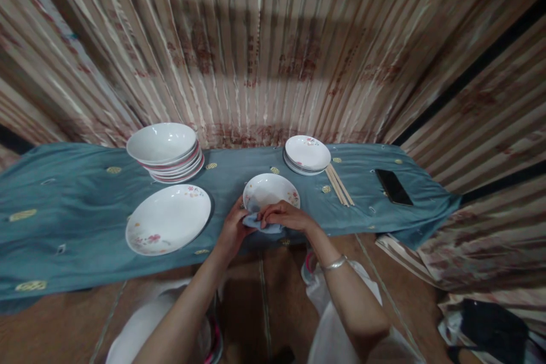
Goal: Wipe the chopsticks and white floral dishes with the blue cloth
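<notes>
A white plate with a floral rim [269, 187] lies at the table's front edge, right in front of me. My left hand [236, 224] grips its left side, fingers closed on the rim. In my right hand [285, 215] is a light blue cloth [265, 227], pressed against the plate's near edge; the fingers are bent over it. Part of the cloth hangs over the near rim and hides it. To the left lies a large oval floral plate [166, 219], apart from my left hand.
A stack of bowls and plates [170, 151] stands at the back left. Small floral plates [307, 153] are stacked at the back right, beside wooden chopsticks [339, 185]. A black phone [393, 186] lies farther right on the blue tablecloth [85, 205]. Pleated curtains [256, 51] hang behind.
</notes>
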### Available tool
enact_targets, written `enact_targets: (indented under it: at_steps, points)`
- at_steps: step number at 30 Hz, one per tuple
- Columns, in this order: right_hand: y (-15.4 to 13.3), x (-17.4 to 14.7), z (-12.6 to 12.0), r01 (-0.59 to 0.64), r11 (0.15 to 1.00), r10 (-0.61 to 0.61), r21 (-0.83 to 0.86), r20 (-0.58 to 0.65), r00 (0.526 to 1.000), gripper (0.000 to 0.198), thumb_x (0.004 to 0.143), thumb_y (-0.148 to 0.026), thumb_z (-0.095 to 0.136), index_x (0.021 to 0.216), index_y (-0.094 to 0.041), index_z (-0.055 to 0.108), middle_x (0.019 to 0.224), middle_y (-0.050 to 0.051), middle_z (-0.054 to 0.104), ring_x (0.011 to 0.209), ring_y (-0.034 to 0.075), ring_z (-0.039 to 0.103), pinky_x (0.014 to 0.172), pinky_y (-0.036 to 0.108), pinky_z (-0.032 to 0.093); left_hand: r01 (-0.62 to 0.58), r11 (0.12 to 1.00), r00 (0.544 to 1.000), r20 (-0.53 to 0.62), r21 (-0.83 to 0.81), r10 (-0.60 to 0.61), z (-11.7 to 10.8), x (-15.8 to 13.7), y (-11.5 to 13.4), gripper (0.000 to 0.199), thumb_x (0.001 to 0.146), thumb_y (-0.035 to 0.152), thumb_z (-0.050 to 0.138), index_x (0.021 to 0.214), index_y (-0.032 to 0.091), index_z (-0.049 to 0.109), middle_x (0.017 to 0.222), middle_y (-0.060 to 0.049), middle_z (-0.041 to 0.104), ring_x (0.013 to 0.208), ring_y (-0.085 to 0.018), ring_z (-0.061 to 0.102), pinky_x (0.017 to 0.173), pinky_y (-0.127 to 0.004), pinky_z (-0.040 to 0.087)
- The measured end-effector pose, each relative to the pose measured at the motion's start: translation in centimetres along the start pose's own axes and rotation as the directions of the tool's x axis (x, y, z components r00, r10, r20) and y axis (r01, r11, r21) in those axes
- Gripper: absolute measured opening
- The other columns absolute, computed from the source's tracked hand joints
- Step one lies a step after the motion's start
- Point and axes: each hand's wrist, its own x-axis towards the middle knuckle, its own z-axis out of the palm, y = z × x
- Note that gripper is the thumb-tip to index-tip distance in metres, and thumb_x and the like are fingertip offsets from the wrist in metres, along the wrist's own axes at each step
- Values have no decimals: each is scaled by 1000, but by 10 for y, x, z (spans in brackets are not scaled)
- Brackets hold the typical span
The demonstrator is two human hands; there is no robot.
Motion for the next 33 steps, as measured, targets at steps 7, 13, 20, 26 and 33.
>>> enact_targets:
  at_steps: [7,13,20,26,33]
  points:
    - [-1,-18,-6,-105,982,96,-157,-63,993,21,76,-22,52,67,-16,71,88,2,71,88,17,63,84,26,44,2,999,1000,-20,48,-1,-2,0,-2,65,67,28,66,130,29,52,94,-2,70,80,-20,65,58,-26,52]
    - [1,-28,-12,-203,915,147,-348,-181,972,21,76,-19,54,64,-16,70,81,1,72,77,16,64,71,23,45,-5,998,998,-70,57,9,-6,4,-9,74,65,24,71,135,27,46,104,-5,69,87,-22,66,67,-35,57]
    - [5,-38,-15,-208,785,38,-584,-290,956,21,81,-16,52,72,-18,71,79,3,73,77,17,64,72,26,45,-30,997,998,-51,70,34,-8,7,-11,74,67,23,71,136,25,45,103,-6,69,91,-24,65,73,-43,58]
    - [10,-35,-18,-263,635,-35,-726,-368,929,22,85,-14,49,75,-17,68,82,5,72,84,19,65,85,30,45,-39,995,998,-44,88,43,-8,7,-11,73,66,26,72,134,26,47,99,-5,69,92,-24,66,74,-43,59]
    - [17,-25,-21,-290,513,-142,-808,-413,900,26,88,-10,42,79,-14,67,108,11,69,104,20,61,97,33,43,-42,995,998,-51,85,47,-4,5,-10,72,66,27,72,134,26,46,112,-7,67,99,-26,64,74,-42,59]
